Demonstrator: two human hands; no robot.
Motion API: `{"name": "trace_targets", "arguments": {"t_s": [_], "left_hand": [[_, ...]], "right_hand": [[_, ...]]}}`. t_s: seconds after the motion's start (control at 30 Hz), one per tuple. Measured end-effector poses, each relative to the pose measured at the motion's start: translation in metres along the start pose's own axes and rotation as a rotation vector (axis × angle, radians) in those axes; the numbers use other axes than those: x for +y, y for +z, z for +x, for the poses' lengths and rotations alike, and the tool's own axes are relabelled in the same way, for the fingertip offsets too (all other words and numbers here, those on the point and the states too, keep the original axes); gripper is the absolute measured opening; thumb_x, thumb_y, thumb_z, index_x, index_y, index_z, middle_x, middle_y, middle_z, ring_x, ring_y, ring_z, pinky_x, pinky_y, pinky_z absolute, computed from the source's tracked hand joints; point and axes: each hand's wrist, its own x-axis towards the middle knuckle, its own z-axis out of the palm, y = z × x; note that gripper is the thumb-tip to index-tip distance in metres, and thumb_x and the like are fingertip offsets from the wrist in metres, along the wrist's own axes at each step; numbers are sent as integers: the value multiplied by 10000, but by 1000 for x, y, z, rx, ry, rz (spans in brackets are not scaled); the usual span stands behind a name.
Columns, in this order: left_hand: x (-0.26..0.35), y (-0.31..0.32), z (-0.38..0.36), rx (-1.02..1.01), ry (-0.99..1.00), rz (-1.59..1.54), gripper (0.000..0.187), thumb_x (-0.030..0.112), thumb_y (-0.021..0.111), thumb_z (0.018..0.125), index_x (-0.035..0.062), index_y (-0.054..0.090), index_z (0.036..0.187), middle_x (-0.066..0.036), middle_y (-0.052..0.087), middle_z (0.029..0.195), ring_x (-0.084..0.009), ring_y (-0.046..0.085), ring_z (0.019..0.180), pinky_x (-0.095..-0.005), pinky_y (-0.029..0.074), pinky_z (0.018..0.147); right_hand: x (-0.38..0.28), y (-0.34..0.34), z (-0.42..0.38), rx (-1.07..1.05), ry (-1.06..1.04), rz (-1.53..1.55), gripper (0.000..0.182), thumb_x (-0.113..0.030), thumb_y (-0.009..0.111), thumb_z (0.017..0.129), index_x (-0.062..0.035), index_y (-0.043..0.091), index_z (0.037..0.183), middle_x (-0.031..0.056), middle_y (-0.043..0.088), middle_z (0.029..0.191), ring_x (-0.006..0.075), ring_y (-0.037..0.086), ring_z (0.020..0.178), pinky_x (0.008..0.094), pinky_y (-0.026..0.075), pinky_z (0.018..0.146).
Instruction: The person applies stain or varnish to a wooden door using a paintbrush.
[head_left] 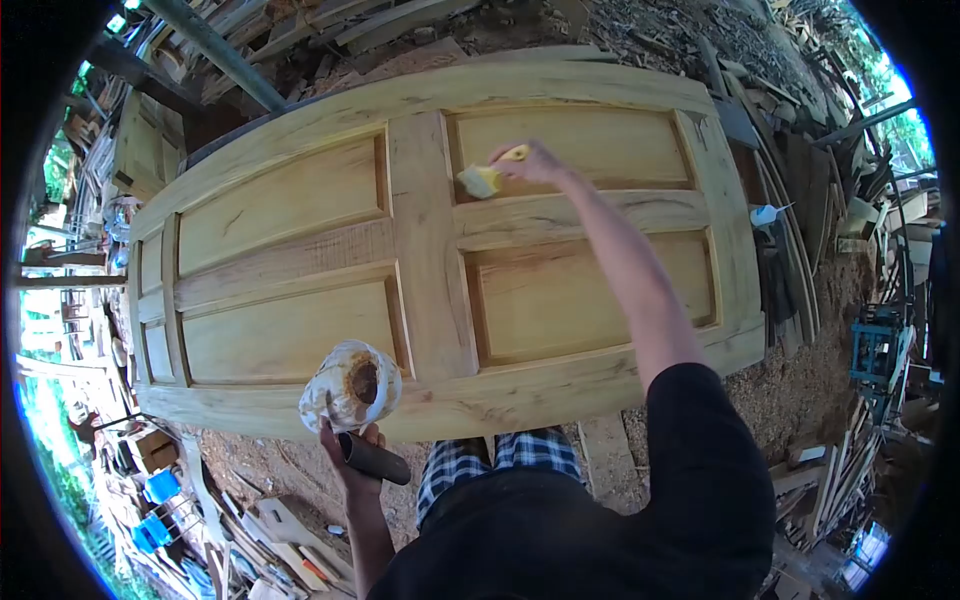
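Observation:
A panelled wooden door [425,230] lies flat across the view. My right hand [535,163] is closed around the yellow handle of a paintbrush [481,182]. The pale bristles are at the left end of the upper right panel, by its moulded edge. Near the door's front edge, my left hand [352,468] grips a white, stained pot [335,390] with brown stuff inside its mouth. A dark cylinder [375,460], like a handle, sticks out from the pot's lower side across my fingers.
Stacked boards and scrap wood [290,545] surround the door. A white bottle with a thin spout [768,214] is just past the door's right end. Blue containers [160,487] stand at lower left, and a blue metal machine [875,355] at far right. Wood shavings cover the ground.

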Motion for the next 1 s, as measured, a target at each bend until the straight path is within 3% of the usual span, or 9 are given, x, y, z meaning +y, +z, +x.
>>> {"name": "trace_targets", "arguments": {"t_s": [0.07, 0.13, 0.23, 0.37, 0.47, 0.6, 0.77, 0.9, 1.0], "left_hand": [[-4, 1, -5, 33, -13, -51, 481, 555, 511, 809, 112, 501, 996, -7, 478, 605, -136, 463, 496, -255, 400, 441], [-12, -10, -8, 28, -39, -57, 506, 554, 513, 805, 97, 494, 1022, -19, 499, 676, -137, 457, 509, -260, 396, 462], [-17, -4, -7, 17, -59, -41, 538, 559, 517, 799, 87, 483, 1054, -29, 516, 746, -138, 449, 525, -265, 390, 486], [-22, 36, -2, 48, -36, -4, 484, 559, 490, 818, 180, 491, 1118, 0, 464, 596, -112, 447, 494, -253, 386, 442], [-29, 39, 9, 13, -25, -16, 519, 563, 480, 822, 209, 465, 1201, -3, 463, 596, -118, 439, 498, -249, 376, 441], [-32, 41, 2, -77, -107, -4, 575, 577, 538, 784, 94, 478, 1090, -24, 517, 739, -141, 451, 516, -278, 393, 487], [-37, 63, -3, -61, -115, 11, 559, 573, 541, 783, 99, 470, 1072, -25, 501, 688, -141, 453, 512, -276, 397, 469], [-43, 69, 11, -92, -129, 48, 543, 574, 541, 782, 101, 460, 1036, -21, 449, 633, -141, 444, 506, -265, 393, 449], [-47, 90, 13, -56, -144, 52, 551, 576, 542, 782, 83, 456, 1013, -20, 408, 590, -148, 421, 481, -259, 381, 439]], "right_hand": [[30, -36, -14, 31, 90, 18, 187, -248, 657, 765, -99, 671, 878, 47, 645, 759, 142, 609, 669, 288, 505, 604], [42, -78, -36, 143, 79, -507, 231, -324, 650, 744, -125, 678, 859, 101, 644, 733, 241, 619, 655, 340, 501, 658], [-11, -92, -60, 166, 137, -879, 179, -232, 668, 736, -102, 674, 859, 26, 642, 743, 109, 578, 644, 264, 467, 612], [-8, -62, -43, 94, -95, -242, 156, -220, 666, 753, -116, 674, 869, 16, 641, 744, 95, 550, 664, 267, 449, 613], [33, -59, -42, 67, -227, -260, 156, -218, 660, 765, -111, 672, 878, 12, 634, 741, 74, 518, 641, 256, 439, 591], [63, -159, -121, 145, 180, -261, 149, -190, 649, 756, -103, 669, 875, 18, 613, 699, 72, 535, 625, 231, 429, 560], [55, -183, -132, 438, 173, -1029, 197, -256, 649, 724, -126, 680, 869, 83, 629, 681, 167, 612, 629, 293, 467, 566], [35, -113, -98, 539, 144, -133, 184, -250, 631, 718, -74, 672, 752, 151, 654, 753, 266, 643, 697, 349, 497, 620], [73, -96, -99, 755, 27, -392, 181, -237, 677, 715, -59, 669, 740, 106, 658, 711, 178, 624, 636, 325, 491, 603]]}}
